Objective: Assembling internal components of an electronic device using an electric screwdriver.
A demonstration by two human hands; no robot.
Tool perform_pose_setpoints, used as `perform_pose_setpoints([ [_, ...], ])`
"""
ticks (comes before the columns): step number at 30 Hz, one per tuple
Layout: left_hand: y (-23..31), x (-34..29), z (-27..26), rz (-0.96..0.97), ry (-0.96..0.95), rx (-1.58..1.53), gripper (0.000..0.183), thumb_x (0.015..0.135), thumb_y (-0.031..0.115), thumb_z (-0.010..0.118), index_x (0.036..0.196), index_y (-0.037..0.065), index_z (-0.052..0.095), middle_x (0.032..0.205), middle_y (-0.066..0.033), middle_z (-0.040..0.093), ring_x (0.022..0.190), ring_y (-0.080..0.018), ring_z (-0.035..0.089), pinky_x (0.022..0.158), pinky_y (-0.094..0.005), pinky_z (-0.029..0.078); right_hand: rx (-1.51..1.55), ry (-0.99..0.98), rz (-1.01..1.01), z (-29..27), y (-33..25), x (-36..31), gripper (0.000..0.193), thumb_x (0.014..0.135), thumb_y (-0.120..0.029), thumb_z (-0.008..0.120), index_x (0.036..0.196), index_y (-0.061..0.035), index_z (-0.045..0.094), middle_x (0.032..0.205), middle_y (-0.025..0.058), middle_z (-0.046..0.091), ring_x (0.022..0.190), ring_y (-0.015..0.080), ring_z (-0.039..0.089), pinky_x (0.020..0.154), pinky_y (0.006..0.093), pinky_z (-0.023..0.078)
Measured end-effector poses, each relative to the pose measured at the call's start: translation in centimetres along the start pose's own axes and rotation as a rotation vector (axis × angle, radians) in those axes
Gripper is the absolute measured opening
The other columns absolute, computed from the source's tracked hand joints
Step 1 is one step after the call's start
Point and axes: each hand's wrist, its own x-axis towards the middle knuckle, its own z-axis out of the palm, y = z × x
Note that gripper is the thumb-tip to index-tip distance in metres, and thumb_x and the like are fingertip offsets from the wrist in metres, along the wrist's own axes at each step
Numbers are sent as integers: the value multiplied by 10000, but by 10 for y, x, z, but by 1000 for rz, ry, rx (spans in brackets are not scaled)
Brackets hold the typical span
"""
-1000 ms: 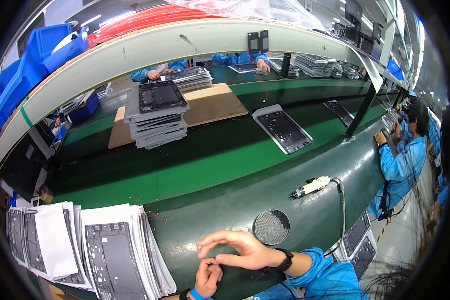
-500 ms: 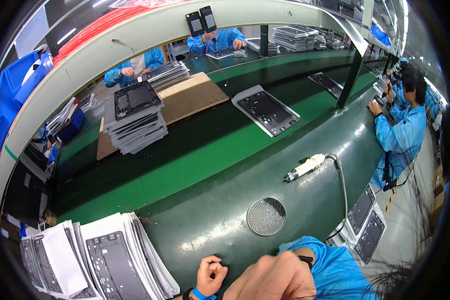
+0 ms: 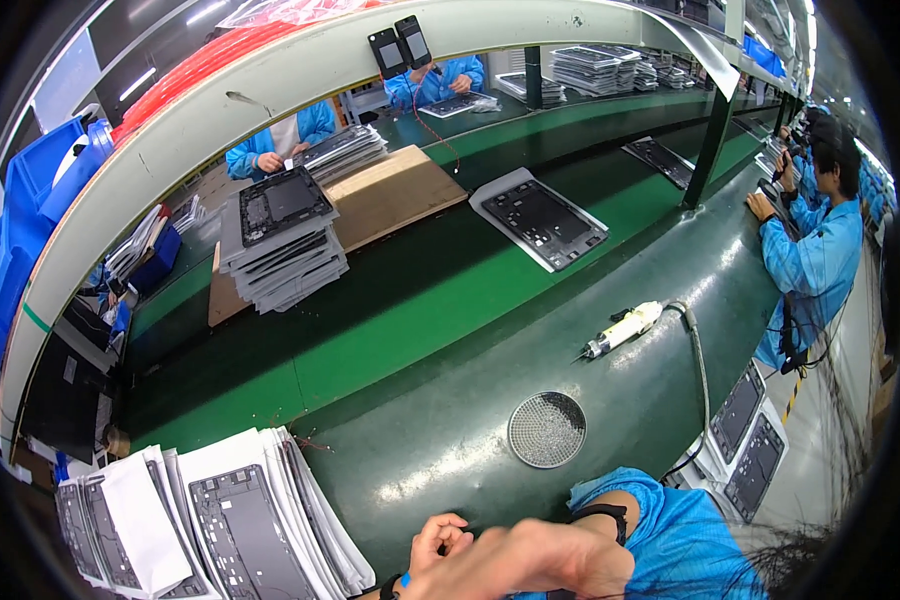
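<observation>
Closer together than before, the curled left hand (image 3: 433,543) and blurry right hand (image 3: 538,560), grips impossible to tell, are near a round, gray, speckled dish (image 3: 547,430).

The blurred right hand (image 3: 545,560) hides part of the left hand (image 3: 434,542); whether either holds anything is unclear. The shelf beam (image 3: 300,72) partly hides 2 co-workers (image 3: 315,122). Bits (image 3: 562,438) in the round dish (image 3: 527,416) are too small to identify.

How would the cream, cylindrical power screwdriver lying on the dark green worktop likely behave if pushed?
The screwdriver might roll, its body being rounded, though the dark side projection could check that. The grey cable at its rear would probably drag and swivel it.
</observation>
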Motion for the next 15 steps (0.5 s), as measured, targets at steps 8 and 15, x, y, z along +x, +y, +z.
perform_pose_setpoints([
  [8, 8, 2, 5, 82, -31, 84, 186, 878, 3, 650, 1047, 5, 572, 704, 48, 596, 575, 20, 438, 497, -160, 333, -51, -609, -279, -40, 19, 15, 373, 799, -152, 759, 1006, 126, 621, 929, 244, 653, 831, 314, 618, 719, 396, 485],
  [15, 40, 2, 12, 75, -44, 60, 142, 887, 52, 610, 1015, 36, 548, 667, 46, 473, 593, -31, 383, 511, -205, 304, -374, -731, -363, -31, 0, 30, 375, 799, -181, 762, 981, 122, 637, 921, 243, 647, 887, 327, 623, 746, 438, 493],
])
